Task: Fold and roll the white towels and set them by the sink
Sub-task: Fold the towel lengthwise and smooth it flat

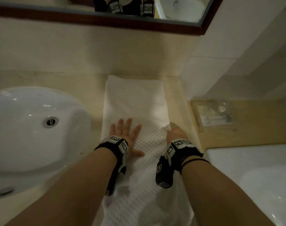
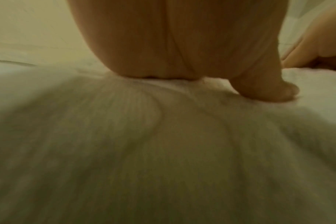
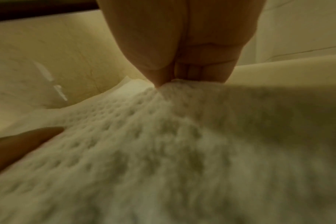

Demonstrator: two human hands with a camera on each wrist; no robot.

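The forearms reached in from below, over a white towel [image 1: 135,101] lying lengthwise on the counter [image 1: 93,93] just right of the sink [image 1: 25,128]. The left hand [image 1: 124,132] pressed flat on it, fingers spread. The right hand [image 1: 176,132] pinched its right edge between thumb and fingers [image 3: 192,71].

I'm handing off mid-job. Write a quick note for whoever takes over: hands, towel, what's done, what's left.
Left hand: flat, fingers spread, pressing the white waffle-weave towel.
Right hand: pinching the towel's right edge, seen from the right wrist view.
Towel: a long strip on the beige stone counter, right of the white ceramic sink, near end hanging off the front.
Done: looks folded lengthwise.
Left: roll it and set it by the sink. No other towels in view.
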